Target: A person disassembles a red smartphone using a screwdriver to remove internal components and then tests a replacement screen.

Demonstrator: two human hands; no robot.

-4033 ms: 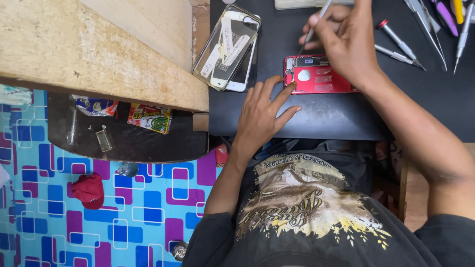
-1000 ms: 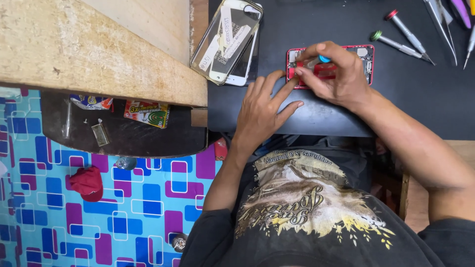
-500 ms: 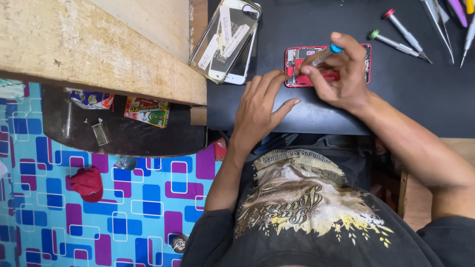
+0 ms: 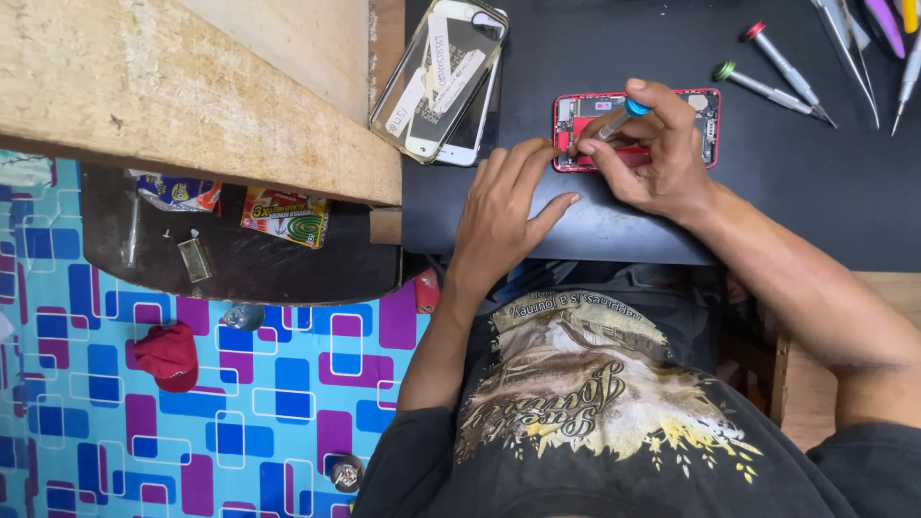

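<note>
Person seated at a dark tabletop [image 4: 825,192], seen from above.

Right hand [image 4: 662,158]: fingers [image 4: 672,105] closed together around a small screwdriver [image 4: 619,117] with a blue cap, the shaft slanting down past the fingertips into the opened red phone [image 4: 705,120]. The hand covers the phone's middle; its red frame and inner parts show beyond the fingers at both ends.

Left hand [image 4: 504,206]: fingers [image 4: 523,163] spread slightly apart and laid flat, holding nothing. The fingertips touch the near left corner of the red phone, and the palm rests on the tabletop edge.

Beyond the left fingertips, just to their far left: a white phone [image 4: 470,105] with a clear case [image 4: 436,82] lying over it, paper strips on the case. Both sit at the tabletop's left edge, close to the red phone but not touching it.

Beyond the right fingers, on the far right: two screwdrivers, one red-capped [image 4: 782,67] and one green-capped [image 4: 763,88], lying parallel and near the red phone's far corner. More tools [image 4: 863,43] lie farther off at the frame's top right corner, partly cut off.

Well to the left of both hands: a pale wooden plank [image 4: 182,96], a dark lower shelf [image 4: 259,264] under it carrying small packets [image 4: 283,216], and a floor mat [image 4: 192,403] patterned in blue and purple squares with a red cloth [image 4: 168,355] on it.
</note>
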